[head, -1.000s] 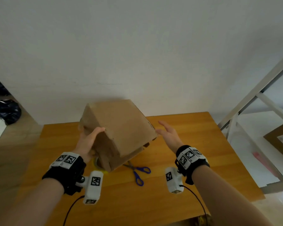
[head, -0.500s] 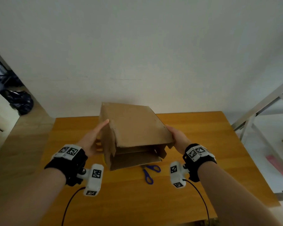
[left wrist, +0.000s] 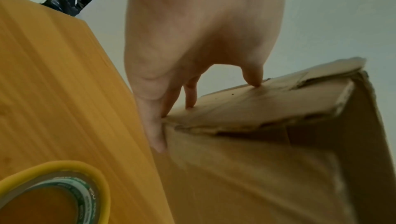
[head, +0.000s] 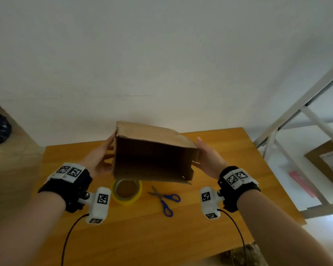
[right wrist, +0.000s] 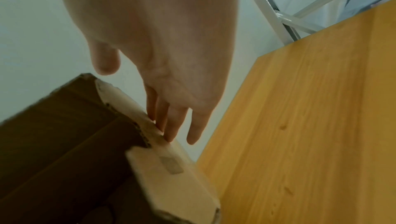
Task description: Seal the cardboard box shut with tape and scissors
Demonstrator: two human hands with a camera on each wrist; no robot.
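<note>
You hold the cardboard box [head: 154, 152] up off the table [head: 229, 217], over its far half, tipped so the open side faces you. Your left hand [head: 98, 158] presses flat on the box's left wall, fingers straight; your right hand [head: 210, 158] presses the right wall the same way. The tape roll [head: 126, 191] lies flat below the box toward the left edge, the blue-handled scissors [head: 164, 198] just beside it toward the right edge.

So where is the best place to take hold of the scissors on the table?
Probably take the scissors by the blue handle loops, coming from above on the near side. They lie flat on the table, loops toward the person, blades pointing away.
</note>
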